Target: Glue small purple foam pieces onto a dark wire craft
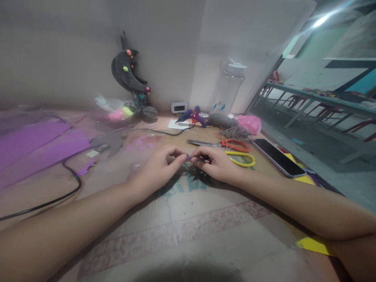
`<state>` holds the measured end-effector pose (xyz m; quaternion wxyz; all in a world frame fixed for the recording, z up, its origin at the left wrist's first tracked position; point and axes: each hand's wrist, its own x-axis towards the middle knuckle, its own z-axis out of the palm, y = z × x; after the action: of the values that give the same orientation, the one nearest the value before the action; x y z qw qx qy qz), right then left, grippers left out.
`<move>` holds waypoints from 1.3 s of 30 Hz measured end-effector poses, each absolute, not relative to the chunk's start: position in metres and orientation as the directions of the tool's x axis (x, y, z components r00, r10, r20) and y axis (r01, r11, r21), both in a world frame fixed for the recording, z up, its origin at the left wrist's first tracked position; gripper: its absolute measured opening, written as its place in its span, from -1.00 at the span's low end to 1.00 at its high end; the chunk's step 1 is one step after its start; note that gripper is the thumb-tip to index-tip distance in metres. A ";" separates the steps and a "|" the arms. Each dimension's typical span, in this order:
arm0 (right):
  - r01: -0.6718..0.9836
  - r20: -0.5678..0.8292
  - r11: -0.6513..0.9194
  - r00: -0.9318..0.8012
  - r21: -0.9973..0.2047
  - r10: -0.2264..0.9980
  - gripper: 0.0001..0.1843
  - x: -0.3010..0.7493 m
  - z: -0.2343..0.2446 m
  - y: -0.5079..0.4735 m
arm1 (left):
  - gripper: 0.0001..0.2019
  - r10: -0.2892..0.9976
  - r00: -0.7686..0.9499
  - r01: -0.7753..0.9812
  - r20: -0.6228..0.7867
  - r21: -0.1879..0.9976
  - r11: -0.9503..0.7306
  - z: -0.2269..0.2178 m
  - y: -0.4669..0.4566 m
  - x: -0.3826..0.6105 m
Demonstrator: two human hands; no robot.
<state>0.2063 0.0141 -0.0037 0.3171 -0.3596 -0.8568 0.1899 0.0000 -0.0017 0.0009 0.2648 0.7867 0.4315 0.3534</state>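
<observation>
My left hand (164, 166) and my right hand (216, 162) meet over the middle of the table. Between their pinched fingertips is a small dark purple piece (188, 158), too small and blurred to name. Thumb and forefinger of each hand close on it from opposite sides. Just beyond my right hand lie scissors with orange handles (239, 145), their blades pointing left. A yellow scissor handle (248, 159) shows beside that hand, the rest hidden behind it.
Farther back are a blue glue gun (194, 115), a small white clock (179, 107), grey yarn (225, 121) and a clear bottle (229, 88). Purple sheets (38, 150) and a black cable (76, 184) lie left. A phone (277, 156) rests right. A dark crescent (125, 72) stands against the wall.
</observation>
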 end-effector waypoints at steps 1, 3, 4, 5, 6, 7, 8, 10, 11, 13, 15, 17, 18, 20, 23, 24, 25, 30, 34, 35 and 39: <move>0.493 0.412 0.671 -0.538 -0.554 0.736 -0.91 0.206 -0.003 0.014 | -0.77 0.867 0.376 0.489 0.325 0.726 -0.484 0.001 -0.002 0.000; 0.492 0.422 0.671 -0.530 -0.555 0.736 -0.91 0.206 -0.002 0.013 | -0.77 0.873 0.370 0.485 0.318 0.735 -0.474 0.002 -0.002 0.000; 0.493 0.425 0.672 -0.526 -0.553 0.737 -0.90 0.206 -0.002 0.013 | -0.78 0.875 0.366 0.481 0.316 0.741 -0.469 0.002 -0.002 0.001; 0.494 0.428 0.673 -0.525 -0.551 0.736 -0.90 0.206 -0.001 0.013 | -0.79 0.877 0.362 0.473 0.316 0.749 -0.465 0.002 -0.003 0.001; 0.495 0.428 0.674 -0.527 -0.548 0.734 -0.89 0.206 -0.001 0.012 | -0.79 0.878 0.359 0.462 0.316 0.757 -0.462 0.002 -0.003 0.002; 0.496 0.427 0.676 -0.530 -0.545 0.732 -0.89 0.207 -0.001 0.012 | -0.78 0.878 0.360 0.451 0.315 0.765 -0.459 0.002 -0.003 0.002; 0.496 0.428 0.680 -0.534 -0.540 0.729 -0.89 0.207 -0.002 0.012 | -0.77 0.878 0.361 0.444 0.315 0.770 -0.459 0.001 -0.004 0.002; 0.496 0.429 0.689 -0.545 -0.528 0.721 -0.89 0.207 -0.003 0.013 | -0.78 0.875 0.368 0.450 0.316 0.763 -0.465 0.001 -0.004 0.002; 0.495 0.431 0.694 -0.549 -0.523 0.716 -0.89 0.207 -0.003 0.013 | -0.80 0.872 0.371 0.460 0.320 0.752 -0.472 0.001 -0.004 0.002; 0.492 0.439 0.703 -0.553 -0.514 0.708 -0.90 0.207 -0.004 0.013 | -0.83 0.864 0.379 0.478 0.332 0.729 -0.490 0.000 -0.003 0.001; 0.494 0.438 0.705 -0.556 -0.509 0.706 -0.91 0.207 -0.004 0.013 | -0.84 0.855 0.387 0.487 0.345 0.711 -0.508 -0.001 -0.002 0.000; 0.496 0.436 0.709 -0.563 -0.501 0.702 -0.91 0.206 -0.003 0.012 | -0.84 0.850 0.395 0.495 0.347 0.700 -0.516 -0.001 -0.002 0.000; 0.495 0.436 0.714 -0.569 -0.496 0.697 -0.91 0.206 -0.003 0.011 | -0.85 0.850 0.399 0.499 0.345 0.696 -0.517 0.000 -0.002 0.000; 0.483 0.447 0.729 -0.580 -0.484 0.681 -0.91 0.205 -0.002 0.009 | -0.85 0.849 0.405 0.504 0.338 0.692 -0.516 0.000 -0.002 0.000; 0.464 0.465 0.750 -0.592 -0.471 0.658 -0.91 0.204 -0.001 0.008 | -0.85 0.844 0.411 0.503 0.344 0.687 -0.524 0.000 -0.002 0.000; 0.462 0.467 0.754 -0.595 -0.468 0.654 -0.91 0.204 -0.001 0.008 | -0.85 0.841 0.414 0.500 0.348 0.686 -0.529 0.000 -0.002 0.000; 0.462 0.467 0.755 -0.597 -0.465 0.653 -0.90 0.204 -0.001 0.008 | -0.86 0.839 0.416 0.497 0.351 0.684 -0.533 0.000 -0.001 0.000; 0.484 0.459 0.738 -0.581 -0.470 0.672 -0.91 0.205 -0.003 0.010 | -0.84 0.845 0.409 0.468 0.344 0.716 -0.518 -0.002 -0.001 0.000; 0.501 0.442 0.696 -0.541 -0.514 0.715 -0.91 0.206 -0.004 0.012 | -0.69 0.868 0.399 0.398 0.296 0.797 -0.455 -0.001 -0.003 0.001; 0.504 0.437 0.688 -0.535 -0.522 0.723 -0.90 0.206 -0.004 0.013 | -0.68 0.875 0.390 0.376 0.286 0.818 -0.435 -0.001 -0.003 0.002; 0.513 0.426 0.674 -0.525 -0.531 0.737 -0.87 0.206 -0.003 0.013 | -0.75 0.908 0.301 0.296 0.293 0.876 -0.381 -0.001 0.000 0.000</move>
<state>0.2059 0.0129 -0.0029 0.3227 -0.3651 -0.8560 0.1728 0.0002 0.0002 -0.0015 0.3662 0.7185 0.4188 0.4175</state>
